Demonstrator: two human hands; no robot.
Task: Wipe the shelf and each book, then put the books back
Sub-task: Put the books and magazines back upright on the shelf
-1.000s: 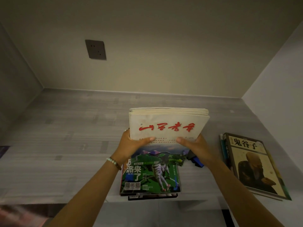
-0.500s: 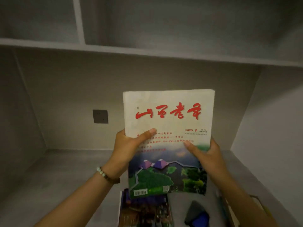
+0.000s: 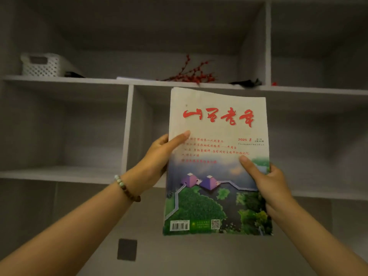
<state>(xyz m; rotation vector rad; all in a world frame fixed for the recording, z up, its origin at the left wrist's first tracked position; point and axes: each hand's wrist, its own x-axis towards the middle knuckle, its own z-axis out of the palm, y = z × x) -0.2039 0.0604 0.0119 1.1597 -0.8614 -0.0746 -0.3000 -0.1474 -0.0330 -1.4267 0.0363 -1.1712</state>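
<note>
The grey shelf unit (image 3: 59, 79) fills the frame, with open-fronted cubbies at centre behind the magazine (image 3: 217, 172). It's held upright, top edge just under the upper board. The left hand (image 3: 157, 156) grips its left edge, thumb across the cover. The right hand (image 3: 268, 182) grips the right edge lower down, thumb likewise.

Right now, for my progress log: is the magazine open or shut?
Shut: the magazine shows its full front cover, pages together; left hand and right hand grip its edges.
</note>
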